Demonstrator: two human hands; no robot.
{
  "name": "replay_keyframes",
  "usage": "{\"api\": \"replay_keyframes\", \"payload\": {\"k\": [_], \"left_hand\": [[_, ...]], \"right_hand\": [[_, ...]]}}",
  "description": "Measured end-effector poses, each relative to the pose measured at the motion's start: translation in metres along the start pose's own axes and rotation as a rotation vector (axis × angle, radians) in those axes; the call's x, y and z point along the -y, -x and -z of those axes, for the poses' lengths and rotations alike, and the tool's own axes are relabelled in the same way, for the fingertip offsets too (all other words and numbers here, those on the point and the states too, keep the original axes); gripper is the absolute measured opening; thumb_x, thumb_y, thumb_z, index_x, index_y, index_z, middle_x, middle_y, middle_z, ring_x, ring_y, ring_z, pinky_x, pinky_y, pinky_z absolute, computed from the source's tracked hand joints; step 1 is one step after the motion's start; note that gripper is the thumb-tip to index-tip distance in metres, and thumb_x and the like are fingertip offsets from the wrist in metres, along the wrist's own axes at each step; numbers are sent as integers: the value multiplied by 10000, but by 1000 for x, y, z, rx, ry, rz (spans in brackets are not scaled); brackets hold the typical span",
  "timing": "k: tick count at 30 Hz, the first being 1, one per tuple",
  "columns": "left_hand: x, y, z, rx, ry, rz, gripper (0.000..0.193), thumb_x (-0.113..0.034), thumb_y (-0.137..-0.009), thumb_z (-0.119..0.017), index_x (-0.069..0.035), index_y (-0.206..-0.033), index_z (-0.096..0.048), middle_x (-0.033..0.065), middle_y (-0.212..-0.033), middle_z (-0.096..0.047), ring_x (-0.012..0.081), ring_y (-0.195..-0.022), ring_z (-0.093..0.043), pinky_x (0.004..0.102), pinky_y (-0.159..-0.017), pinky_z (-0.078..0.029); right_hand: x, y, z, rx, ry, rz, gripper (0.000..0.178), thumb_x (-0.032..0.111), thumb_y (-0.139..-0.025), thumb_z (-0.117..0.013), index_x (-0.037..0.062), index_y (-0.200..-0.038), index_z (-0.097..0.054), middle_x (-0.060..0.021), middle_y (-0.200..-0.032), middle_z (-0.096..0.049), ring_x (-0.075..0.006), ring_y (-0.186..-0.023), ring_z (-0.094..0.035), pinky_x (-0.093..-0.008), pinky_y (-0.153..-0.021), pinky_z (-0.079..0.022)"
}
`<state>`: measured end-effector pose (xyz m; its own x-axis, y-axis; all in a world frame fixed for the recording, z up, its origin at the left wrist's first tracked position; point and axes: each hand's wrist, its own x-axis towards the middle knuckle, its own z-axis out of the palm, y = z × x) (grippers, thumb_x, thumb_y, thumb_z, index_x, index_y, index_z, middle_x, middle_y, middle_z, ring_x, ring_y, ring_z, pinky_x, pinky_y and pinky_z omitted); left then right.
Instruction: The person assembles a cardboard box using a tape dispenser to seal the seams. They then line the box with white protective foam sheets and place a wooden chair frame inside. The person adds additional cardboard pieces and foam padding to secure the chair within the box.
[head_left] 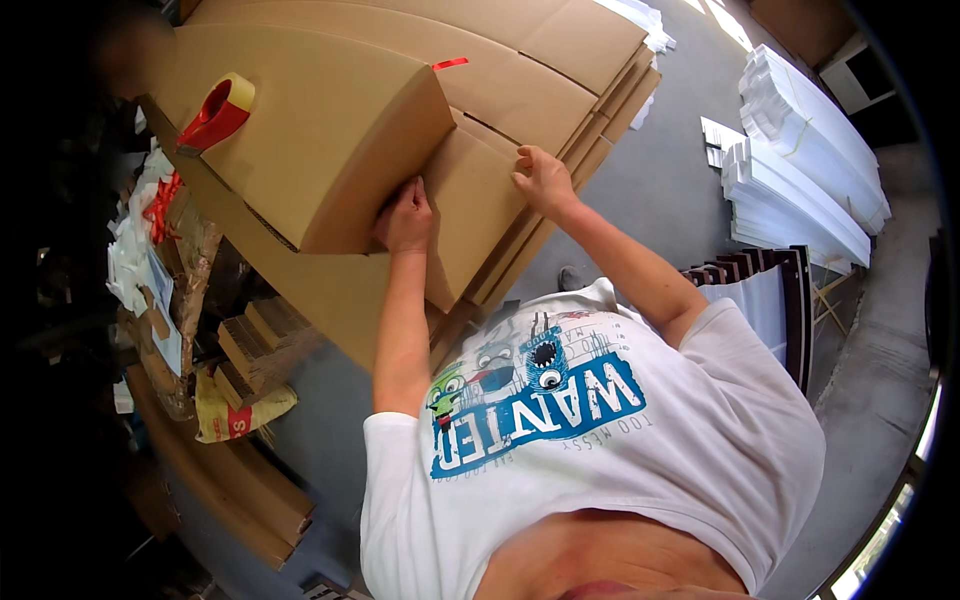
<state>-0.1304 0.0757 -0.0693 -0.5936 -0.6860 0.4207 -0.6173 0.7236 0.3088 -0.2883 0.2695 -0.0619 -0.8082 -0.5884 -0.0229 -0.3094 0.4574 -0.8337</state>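
Observation:
A brown cardboard box [330,120] lies in front of me, with one end panel [385,190] facing me. Against the foot of that panel is my left hand [405,217]; its fingers are closed, and whatever they hold is hidden. My right hand [546,182] hovers over the right edge of the flat cardboard [470,190], fingers bent, thumb and fingertip a little apart, nothing visible between them. On top of the box, at its left, sits a red tape dispenser [212,120] with a yellowish roll. A short red strip [451,63] sticks out by the box's far corner.
Stacked flat cardboard sheets [560,50] lie beneath and beyond the box. Bundled white strips [800,190] stand on the floor at right, near a dark slatted rack [795,290]. Folded cardboard [262,345], a yellow sack [240,405] and white scraps [135,250] are at left.

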Motion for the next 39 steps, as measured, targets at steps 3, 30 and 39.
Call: {"api": "replay_keyframes", "payload": {"k": [3,30,39], "left_hand": [[-9,-7,11,149,-64,109,304,-468,-918,-536,-234,-905,-729,113,-845,-696,328,-765,-669,443,-658,-526],[52,-100,185,307,-56,-476,992,-383,-612,-789,-21,-1432,-364,137,-1528,-298,381,-1416,-243,567,-1150,-188],[58,-98,192,272,-18,-466,849,-448,-718,-736,-9,-1379,-433,145,-1501,-347,377,-1415,-252,578,-1139,-196]], "right_hand": [[5,-4,20,228,-808,-506,312,167,-814,-718,-9,-1062,-647,-116,-1027,-671,-241,-913,-654,-401,-797,-544],[309,-103,20,297,244,948,444,357,-948,-539,9,-1223,-549,-178,-1114,-601,-300,-1007,-574,-414,-880,-453],[349,-173,-79,253,728,923,663,533,-927,-499,6,-1326,-449,-249,-997,-659,-388,-1012,-621,-485,-955,-438]]}}
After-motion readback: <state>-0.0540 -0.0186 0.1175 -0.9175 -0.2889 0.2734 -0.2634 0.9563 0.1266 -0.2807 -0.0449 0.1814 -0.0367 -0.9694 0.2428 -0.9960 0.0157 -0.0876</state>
